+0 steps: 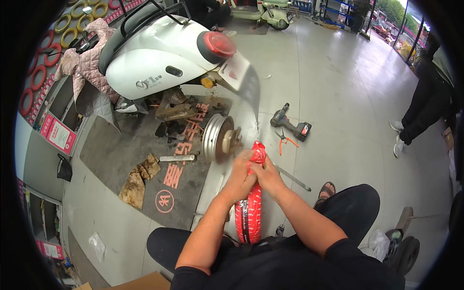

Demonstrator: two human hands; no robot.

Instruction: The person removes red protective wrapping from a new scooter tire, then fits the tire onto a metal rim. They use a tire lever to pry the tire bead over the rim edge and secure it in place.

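A tyre in red and white plastic wrapping (253,209), with a dark band down it, stands upright between my knees. My left hand (239,181) is closed on the wrapping near its top. Right beside it, my right hand (269,180) grips the same spot, the thumbs close together. Red wrapping bunches up above my fingers. Just ahead to the left stands a bare metal wheel rim (210,137) with a rusty hub. A long metal bar (296,179) lies on the floor to the right of my hands, partly hidden by my right hand.
A white scooter (145,58) stands at the far left by a dark mat (111,154). A cordless power tool (290,123) and orange-handled pliers (289,142) lie ahead right. On the mat are a silver tube (177,158) and stained brown cardboard (133,190). A person (425,101) stands at right.
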